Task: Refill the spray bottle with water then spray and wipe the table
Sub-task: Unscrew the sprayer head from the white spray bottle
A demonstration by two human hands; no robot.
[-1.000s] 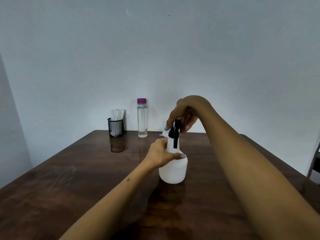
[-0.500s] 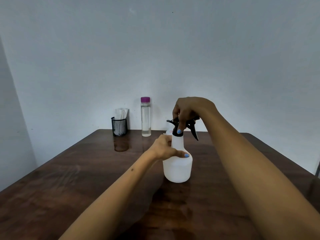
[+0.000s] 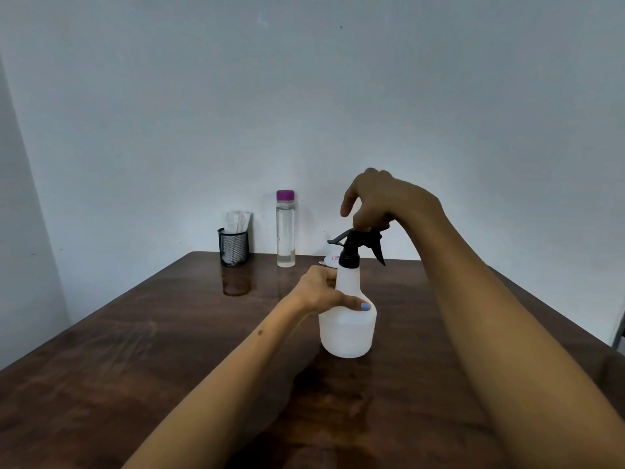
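A dark wooden table [image 3: 142, 360] runs up to a plain pale wall [image 3: 304, 96], and we reach both bare arms out over it. Our left hand [image 3: 324, 292] grips the white spray bottle [image 3: 348, 333] at its shoulder, thumb laid across the front with a blue-painted nail showing; the other fingers wrap behind the bottle, where we cannot see them. The bottle stands upright on the table, directly below our right hand. Its body is cloudy plastic, so we cannot tell how much liquid it holds.

Our right hand [image 3: 378, 201] comes down from above onto the black trigger sprayer head [image 3: 358, 243], its lower fingers curled onto the top of the head while the forefinger sticks out free to the left. The fingertips are hidden between palm and sprayer, so the exact hold is hard to make out. The trigger lever hangs down on the right side, the nozzle pointing left.

Beyond our left hand, against the wall, stands a clear water bottle with a purple cap [image 3: 285, 228], and further left of it a black mesh cup [image 3: 233, 247] holding pale folded items we cannot identify. Just behind the sprayer neck a small white object with red print [image 3: 329, 260] peeks out, mostly hidden. At the far right edge a grey shape [image 3: 619, 336] is cut off.
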